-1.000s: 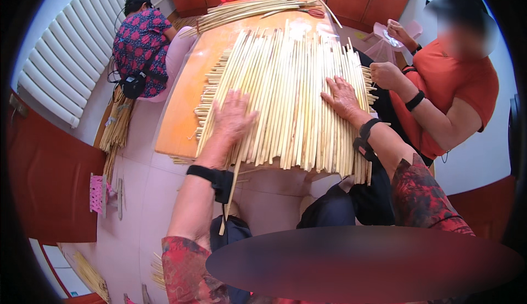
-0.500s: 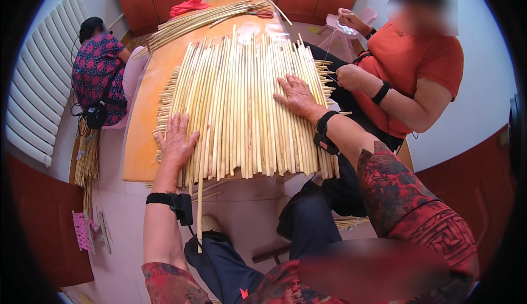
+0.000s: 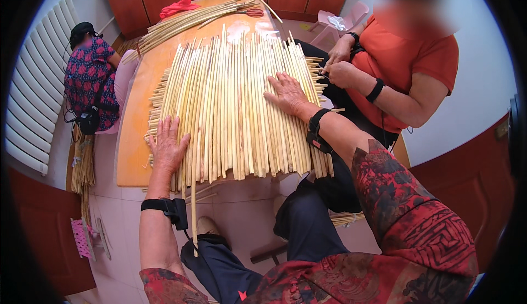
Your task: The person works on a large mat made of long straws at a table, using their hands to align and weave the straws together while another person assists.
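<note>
A wide layer of pale, straight sticks [image 3: 236, 101] covers much of an orange wooden table [image 3: 129, 166], lying over crosswise sticks that poke out at both sides. My left hand [image 3: 167, 144] lies at the layer's near left part, palm down with fingers spread. My right hand [image 3: 287, 94] presses flat on its right part, fingers apart. One longer stick [image 3: 194, 221] hangs past the table's near edge beside my left arm. At the right, a co-worker in orange [image 3: 411, 79] has both hands [image 3: 340, 70] close together at the layer's edge, holding something thin.
Loose sticks [image 3: 192, 15], a red cloth [image 3: 175, 7] and scissors [image 3: 253, 12] lie at the table's back. A second person [image 3: 90, 79] crouches left by a radiator [image 3: 33, 101] and bundled sticks [image 3: 82, 166]. A pink chair [image 3: 351, 13] stands behind the co-worker.
The co-worker's raised far hand has come down beside the other hand. My view has shifted, putting the table further left in the picture, while both my hands still rest on the sticks.
</note>
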The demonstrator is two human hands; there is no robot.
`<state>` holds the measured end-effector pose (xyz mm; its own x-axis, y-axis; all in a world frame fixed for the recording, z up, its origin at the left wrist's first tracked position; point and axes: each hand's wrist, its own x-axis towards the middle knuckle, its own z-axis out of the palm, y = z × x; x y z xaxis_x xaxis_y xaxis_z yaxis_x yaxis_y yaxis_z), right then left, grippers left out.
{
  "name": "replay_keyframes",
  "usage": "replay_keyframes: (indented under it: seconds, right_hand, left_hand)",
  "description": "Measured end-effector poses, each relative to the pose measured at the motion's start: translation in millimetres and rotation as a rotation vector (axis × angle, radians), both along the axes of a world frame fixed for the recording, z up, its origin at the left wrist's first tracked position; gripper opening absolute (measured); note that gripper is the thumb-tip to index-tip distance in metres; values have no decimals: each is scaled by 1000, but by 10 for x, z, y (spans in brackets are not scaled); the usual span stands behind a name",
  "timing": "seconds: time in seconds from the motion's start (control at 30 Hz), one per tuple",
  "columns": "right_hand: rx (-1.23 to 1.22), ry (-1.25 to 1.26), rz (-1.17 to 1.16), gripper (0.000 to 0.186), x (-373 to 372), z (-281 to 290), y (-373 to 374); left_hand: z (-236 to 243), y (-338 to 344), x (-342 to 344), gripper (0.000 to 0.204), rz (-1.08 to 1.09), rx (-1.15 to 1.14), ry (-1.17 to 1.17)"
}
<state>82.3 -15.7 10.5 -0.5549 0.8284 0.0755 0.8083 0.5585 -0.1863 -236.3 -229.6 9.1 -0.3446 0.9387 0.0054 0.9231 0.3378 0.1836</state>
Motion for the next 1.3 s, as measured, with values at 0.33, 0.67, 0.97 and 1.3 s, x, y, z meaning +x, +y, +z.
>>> replay_keyframes:
  seconds: [0.33,0.67,0.97,1.3]
  right_hand:
    - [-17,-9,-4,72,-7,34,-14]
    - [-20,-11,-7,72,-12,28,0]
    - [-11,-10,-9,71,-7,7,14]
    - [-45,-16,-21,71,-18,-9,31]
  left_hand:
    - [10,-3,12,66,1,1,20]
    - [9,-7,10,66,5,-1,22]
    - [8,-22,21,66,-5,32,1]
    - [9,-20,27,66,-5,40,-7]
